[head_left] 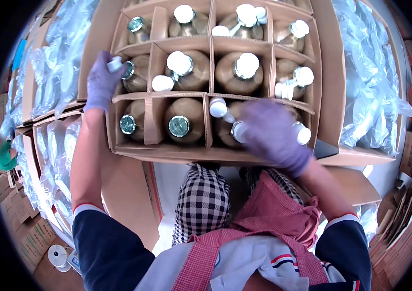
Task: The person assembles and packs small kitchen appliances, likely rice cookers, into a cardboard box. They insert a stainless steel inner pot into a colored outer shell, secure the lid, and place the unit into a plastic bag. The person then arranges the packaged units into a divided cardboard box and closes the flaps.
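A cardboard box [177, 154] with upright dividers holds several large clear bottles [186, 109] standing in its cells. Some necks carry white caps [247, 65]; loose-looking white pieces [163, 83] lie beside others. The front-left bottle neck [127, 124] and its neighbour show no white cap. My left hand [103, 80], in a purple glove, pinches a white cap [115, 64] at the box's left edge, close to an uncapped bottle neck [128, 70]. Smeared by motion, my gloved right hand [276, 136] is over the front-row bottles, by a white-topped neck [239, 131]; its fingers are unclear.
Cartons with clear plastic bags [368, 82] flank the box on the right, with more bags [58, 63] on the left. Flattened cardboard [404, 213] is stacked at the far right. A white spool [57, 255] sits at lower left, and something green [6, 156] shows at the left rim.
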Demonstrator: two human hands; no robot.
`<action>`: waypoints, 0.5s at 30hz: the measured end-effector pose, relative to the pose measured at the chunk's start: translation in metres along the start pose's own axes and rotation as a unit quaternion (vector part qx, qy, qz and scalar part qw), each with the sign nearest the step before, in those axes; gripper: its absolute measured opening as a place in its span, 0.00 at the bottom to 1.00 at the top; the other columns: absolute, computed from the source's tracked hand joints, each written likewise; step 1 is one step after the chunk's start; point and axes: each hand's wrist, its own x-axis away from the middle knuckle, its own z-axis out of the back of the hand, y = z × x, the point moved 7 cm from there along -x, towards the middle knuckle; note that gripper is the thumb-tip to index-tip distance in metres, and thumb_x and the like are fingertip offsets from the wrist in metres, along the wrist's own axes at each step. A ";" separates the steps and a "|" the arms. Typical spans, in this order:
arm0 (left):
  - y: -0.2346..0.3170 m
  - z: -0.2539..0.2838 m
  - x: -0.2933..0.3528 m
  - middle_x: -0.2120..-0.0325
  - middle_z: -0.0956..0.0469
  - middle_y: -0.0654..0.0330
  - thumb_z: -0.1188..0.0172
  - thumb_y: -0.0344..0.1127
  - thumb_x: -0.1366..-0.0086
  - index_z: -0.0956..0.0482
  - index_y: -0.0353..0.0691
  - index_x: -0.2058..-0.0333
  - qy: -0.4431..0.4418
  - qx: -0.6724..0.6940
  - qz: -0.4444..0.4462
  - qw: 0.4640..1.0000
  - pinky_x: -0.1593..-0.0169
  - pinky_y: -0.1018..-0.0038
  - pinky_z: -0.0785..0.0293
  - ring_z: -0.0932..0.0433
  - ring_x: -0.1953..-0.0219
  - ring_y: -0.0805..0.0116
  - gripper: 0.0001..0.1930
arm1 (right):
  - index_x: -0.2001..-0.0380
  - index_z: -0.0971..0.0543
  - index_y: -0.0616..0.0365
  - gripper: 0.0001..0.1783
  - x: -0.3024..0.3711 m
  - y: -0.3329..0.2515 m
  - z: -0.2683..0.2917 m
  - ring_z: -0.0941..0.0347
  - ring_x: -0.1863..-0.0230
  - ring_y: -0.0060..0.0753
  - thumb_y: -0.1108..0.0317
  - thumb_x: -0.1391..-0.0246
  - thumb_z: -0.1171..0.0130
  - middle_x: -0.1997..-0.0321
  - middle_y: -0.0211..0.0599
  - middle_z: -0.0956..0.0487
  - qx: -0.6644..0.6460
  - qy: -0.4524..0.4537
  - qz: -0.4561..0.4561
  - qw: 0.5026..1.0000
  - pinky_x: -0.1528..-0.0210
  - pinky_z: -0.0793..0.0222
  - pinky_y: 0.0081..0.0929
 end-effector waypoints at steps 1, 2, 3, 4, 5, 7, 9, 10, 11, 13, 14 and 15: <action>-0.009 -0.003 -0.006 0.66 0.20 0.48 0.33 0.53 0.47 0.27 0.40 0.57 0.001 -0.059 0.030 0.998 0.53 0.60 0.28 0.22 0.58 0.46 0.27 | 0.65 0.23 0.58 0.14 -0.009 0.017 0.026 0.25 0.61 0.46 0.70 0.59 0.39 0.63 0.43 0.23 0.040 -0.021 -0.079 0.996 0.58 0.29 0.40; -0.013 -0.010 -0.011 0.62 0.20 0.48 0.38 0.64 0.47 0.27 0.37 0.58 0.011 -0.098 0.023 0.995 0.54 0.60 0.27 0.21 0.56 0.48 0.33 | 0.65 0.22 0.60 0.10 0.007 0.043 0.049 0.25 0.65 0.48 0.70 0.53 0.42 0.67 0.44 0.22 0.071 0.043 -0.196 0.977 0.61 0.30 0.40; -0.023 -0.019 -0.021 0.60 0.20 0.48 0.41 0.66 0.46 0.27 0.39 0.55 -0.029 -0.112 0.080 0.990 0.53 0.60 0.28 0.21 0.55 0.49 0.35 | 0.61 0.22 0.59 0.11 0.026 0.071 0.051 0.25 0.66 0.48 0.68 0.47 0.44 0.67 0.44 0.21 0.114 -0.002 -0.276 0.954 0.62 0.30 0.41; -0.022 -0.023 -0.025 0.59 0.20 0.48 0.42 0.65 0.45 0.29 0.38 0.52 -0.004 -0.098 0.072 0.993 0.53 0.59 0.28 0.21 0.55 0.49 0.35 | 0.55 0.23 0.54 0.14 0.039 0.091 0.048 0.24 0.66 0.47 0.65 0.44 0.46 0.67 0.44 0.21 0.147 -0.076 -0.317 0.934 0.61 0.30 0.41; -0.017 -0.029 -0.024 0.57 0.21 0.48 0.42 0.64 0.43 0.30 0.38 0.49 0.018 -0.086 0.062 0.994 0.52 0.59 0.28 0.21 0.55 0.49 0.36 | 0.48 0.26 0.50 0.19 0.055 0.105 0.041 0.24 0.65 0.50 0.61 0.41 0.50 0.67 0.46 0.20 0.155 -0.137 -0.321 0.924 0.59 0.30 0.44; 0.020 -0.038 0.005 0.47 0.28 0.46 0.39 0.54 0.41 0.36 0.37 0.41 0.088 -0.097 -0.108 0.985 0.47 0.58 0.29 0.25 0.49 0.47 0.36 | 0.44 0.29 0.49 0.21 0.078 0.128 0.014 0.24 0.62 0.54 0.57 0.39 0.53 0.68 0.48 0.20 0.015 -0.213 -0.407 0.888 0.56 0.31 0.47; 0.015 -0.036 0.019 0.43 0.32 0.46 0.37 0.50 0.42 0.37 0.40 0.40 0.111 -0.048 -0.187 0.975 0.42 0.55 0.34 0.31 0.43 0.47 0.36 | 0.43 0.30 0.48 0.23 0.077 0.148 0.003 0.25 0.59 0.56 0.54 0.38 0.55 0.66 0.51 0.21 0.026 -0.185 -0.473 0.861 0.54 0.32 0.48; 0.016 -0.030 0.023 0.43 0.33 0.47 0.37 0.48 0.43 0.38 0.42 0.39 0.133 -0.087 -0.221 0.962 0.38 0.52 0.43 0.36 0.39 0.49 0.36 | 0.44 0.29 0.49 0.23 0.074 0.159 -0.005 0.24 0.61 0.54 0.52 0.39 0.52 0.68 0.52 0.21 -0.014 -0.145 -0.448 0.882 0.55 0.31 0.46; 0.043 -0.019 0.028 0.42 0.33 0.50 0.37 0.46 0.43 0.32 0.42 0.43 0.127 -0.124 -0.294 0.939 0.36 0.50 0.50 0.38 0.37 0.52 0.31 | 0.46 0.28 0.49 0.22 0.071 0.158 -0.005 0.24 0.62 0.54 0.52 0.40 0.50 0.67 0.52 0.21 -0.010 -0.151 -0.468 0.871 0.55 0.31 0.45; 0.073 -0.013 0.040 0.41 0.34 0.53 0.38 0.47 0.42 0.24 0.40 0.52 0.034 -0.086 -0.368 0.925 0.35 0.48 0.53 0.41 0.35 0.53 0.23 | 0.48 0.27 0.49 0.22 0.061 0.136 0.001 0.24 0.62 0.52 0.53 0.42 0.46 0.66 0.51 0.22 0.001 -0.170 -0.503 0.847 0.55 0.31 0.43; 0.076 -0.023 0.046 0.41 0.34 0.54 0.39 0.47 0.42 0.22 0.40 0.55 -0.003 -0.100 -0.369 0.924 0.34 0.49 0.53 0.42 0.35 0.53 0.21 | 0.52 0.25 0.51 0.19 0.041 0.107 0.020 0.25 0.61 0.51 0.58 0.46 0.41 0.64 0.48 0.22 0.118 -0.066 -0.363 0.922 0.56 0.31 0.42; 0.081 -0.035 0.049 0.42 0.34 0.55 0.40 0.48 0.41 0.21 0.40 0.58 -0.038 -0.115 -0.365 0.923 0.34 0.50 0.53 0.43 0.35 0.52 0.19 | 0.53 0.24 0.54 0.18 0.026 0.083 0.035 0.25 0.59 0.51 0.63 0.48 0.39 0.62 0.46 0.22 0.100 -0.006 -0.330 0.939 0.55 0.31 0.43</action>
